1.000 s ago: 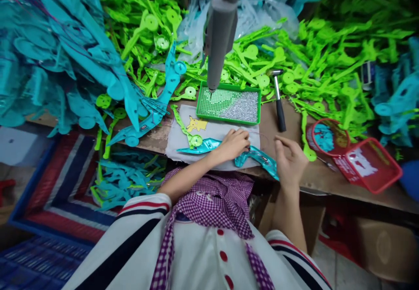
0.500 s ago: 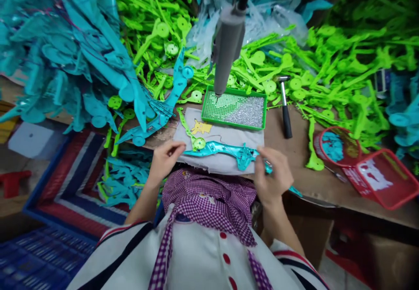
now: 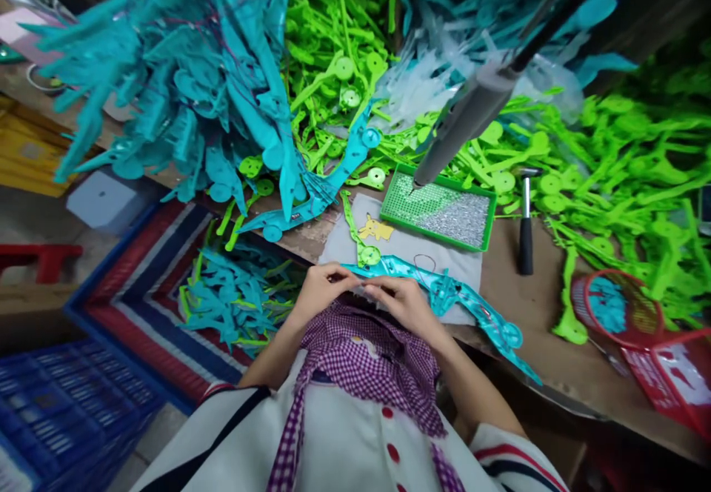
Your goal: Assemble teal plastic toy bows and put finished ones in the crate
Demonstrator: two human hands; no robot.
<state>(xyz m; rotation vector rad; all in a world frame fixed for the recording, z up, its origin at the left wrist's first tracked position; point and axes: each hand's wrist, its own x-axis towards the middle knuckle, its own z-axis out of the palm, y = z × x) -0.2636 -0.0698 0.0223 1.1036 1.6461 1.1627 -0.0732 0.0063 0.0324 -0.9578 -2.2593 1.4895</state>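
Note:
My left hand (image 3: 326,289) and my right hand (image 3: 404,301) meet at the fingertips, both pinched, by the front edge of the cloth. Whatever sits between the fingers is too small to make out. Just behind them lies a shiny blue plastic bow-shaped part (image 3: 408,273), its left end close to my left fingers and its right end reaching past the table edge. A thin dark red thread or wire loops above it. A lime-green plastic arm piece (image 3: 355,234) with a round disc end rests at its left, on the grey cloth (image 3: 461,258).
A grey power screwdriver (image 3: 466,125) hangs over a green tray (image 3: 438,229) of small silver pieces. To the right are a hammer (image 3: 526,247) and red baskets (image 3: 583,307). Blue parts (image 3: 222,92) and green parts (image 3: 616,151) are heaped behind; a blue crate (image 3: 72,410) stands lower left.
My hands, apart at the two sides of the blue part before, have come together at its left end. The view has turned, so the table things appear farther right and tilted.

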